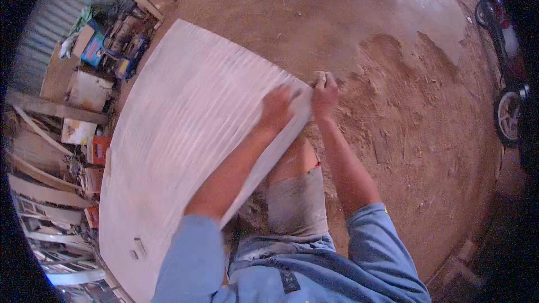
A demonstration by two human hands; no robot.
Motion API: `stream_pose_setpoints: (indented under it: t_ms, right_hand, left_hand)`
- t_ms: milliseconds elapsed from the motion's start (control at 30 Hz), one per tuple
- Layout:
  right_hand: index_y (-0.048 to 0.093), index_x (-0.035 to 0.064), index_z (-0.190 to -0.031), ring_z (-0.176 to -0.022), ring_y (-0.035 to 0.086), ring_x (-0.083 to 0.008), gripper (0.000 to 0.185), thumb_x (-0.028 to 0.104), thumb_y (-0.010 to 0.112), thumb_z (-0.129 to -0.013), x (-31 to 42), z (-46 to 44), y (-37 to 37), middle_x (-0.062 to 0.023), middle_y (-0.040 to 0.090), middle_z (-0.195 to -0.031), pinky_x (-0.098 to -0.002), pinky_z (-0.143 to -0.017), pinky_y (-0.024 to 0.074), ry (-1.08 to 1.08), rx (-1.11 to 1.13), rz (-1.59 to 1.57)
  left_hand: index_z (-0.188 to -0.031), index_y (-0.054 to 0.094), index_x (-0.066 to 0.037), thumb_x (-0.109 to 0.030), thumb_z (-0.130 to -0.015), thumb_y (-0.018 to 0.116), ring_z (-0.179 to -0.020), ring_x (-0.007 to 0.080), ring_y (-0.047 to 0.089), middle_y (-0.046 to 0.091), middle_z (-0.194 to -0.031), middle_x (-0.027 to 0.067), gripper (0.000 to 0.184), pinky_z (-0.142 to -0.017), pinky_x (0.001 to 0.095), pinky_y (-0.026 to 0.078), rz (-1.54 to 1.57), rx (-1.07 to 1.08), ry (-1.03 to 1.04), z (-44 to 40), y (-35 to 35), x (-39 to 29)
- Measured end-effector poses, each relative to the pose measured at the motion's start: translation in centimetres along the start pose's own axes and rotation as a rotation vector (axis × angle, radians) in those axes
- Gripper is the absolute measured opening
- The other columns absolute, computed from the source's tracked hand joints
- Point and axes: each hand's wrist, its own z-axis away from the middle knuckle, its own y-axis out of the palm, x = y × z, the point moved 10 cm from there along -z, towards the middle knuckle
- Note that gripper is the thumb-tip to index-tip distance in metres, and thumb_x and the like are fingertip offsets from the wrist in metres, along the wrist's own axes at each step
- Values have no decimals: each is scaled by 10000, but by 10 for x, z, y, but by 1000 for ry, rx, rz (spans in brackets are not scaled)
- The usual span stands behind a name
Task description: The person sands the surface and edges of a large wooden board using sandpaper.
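Gripping one white panel (pixel 185 118), the right hand (pixel 324 96) curls; left hand (pixel 277 108) blurred, hold unclear.

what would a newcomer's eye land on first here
Probably the large white panel spanning the left and middle, with the left hand blurred over it and the right hand at its corner. Next, perhaps, the spoked wheel near the right edge, across the brown dirt floor.

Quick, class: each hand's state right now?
Left hand: blurred over the white panel; open, closed or holding can't be told.
Right hand: fingers curled at the panel's corner; whether it holds anything can't be told.
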Motion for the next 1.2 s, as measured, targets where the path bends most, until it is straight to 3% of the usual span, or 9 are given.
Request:
stream_pose_setpoints:
  t_ms: [133,400,633,700,767,900,933,1033,1200]
  right_hand:
    - [603,13,-865,-628,562,-224,243,194,452,-925,9,4,-2,-120,592,-685,-366,-615,444,-65,15,90]
    - [630,27,-873,-676,579,-195,241,209,477,-913,1,2,-4,-108,615,-717,-351,-652,449,-82,-45,120]
    - [601,5,-842,-678,560,-314,268,236,480,-903,10,3,-2,-182,612,-757,-409,-642,430,-21,-25,60]
    - [603,5,-843,-678,560,-316,266,236,486,-903,7,3,-1,-181,611,-755,-408,-644,433,-65,-37,135]
    - [601,10,-858,-668,562,-312,262,240,485,-908,-17,-2,4,-181,613,-755,-413,-639,435,-116,-38,72]
    - [596,15,-869,-672,560,-296,255,234,474,-916,-20,-2,8,-176,614,-760,-402,-649,437,-83,36,191]
    - [595,12,-883,-678,558,-284,253,228,468,-918,-6,0,7,-163,614,-763,-391,-657,438,-78,72,159]
    - [599,6,-899,-693,556,-253,252,212,456,-921,-9,3,8,-130,616,-772,-367,-676,442,-32,92,63]
    - [611,3,-899,-724,554,-211,262,192,431,-922,-5,2,9,-89,617,-809,-354,-695,444,-3,65,-21]
  left_hand:
    - [-999,589,-23,-214,-769,603,-954,414,553,597,-1014,216,299,-808,463,454,51,177,-246,16,9,17]
    - [-922,631,-51,-62,-753,608,-913,369,587,606,-945,193,171,-757,432,482,-212,221,-716,321,-150,50]
    - [-1058,578,-28,-90,-712,584,-946,407,528,561,-922,222,352,-829,497,418,-8,65,-271,124,-47,33]
    - [-962,546,0,-64,-683,572,-896,406,543,573,-921,200,288,-788,502,433,-106,-284,-2,55,-22,11]
    - [-1033,588,-33,-149,-725,583,-922,410,549,581,-971,212,329,-792,496,436,39,13,-248,10,14,22]
    - [-1058,582,-57,-206,-758,602,-923,398,553,588,-993,188,336,-799,487,440,-169,355,-282,112,-22,36]
    - [-1031,585,-64,-157,-734,588,-898,367,549,573,-908,168,312,-761,479,450,-163,0,-106,170,-65,31]
    - [-955,624,-63,-127,-725,647,-820,353,577,601,-871,145,240,-714,451,471,-198,324,-549,339,-145,54]
    - [-914,614,-44,-67,-718,658,-809,334,591,607,-857,158,202,-699,444,474,-313,238,-531,388,-178,49]
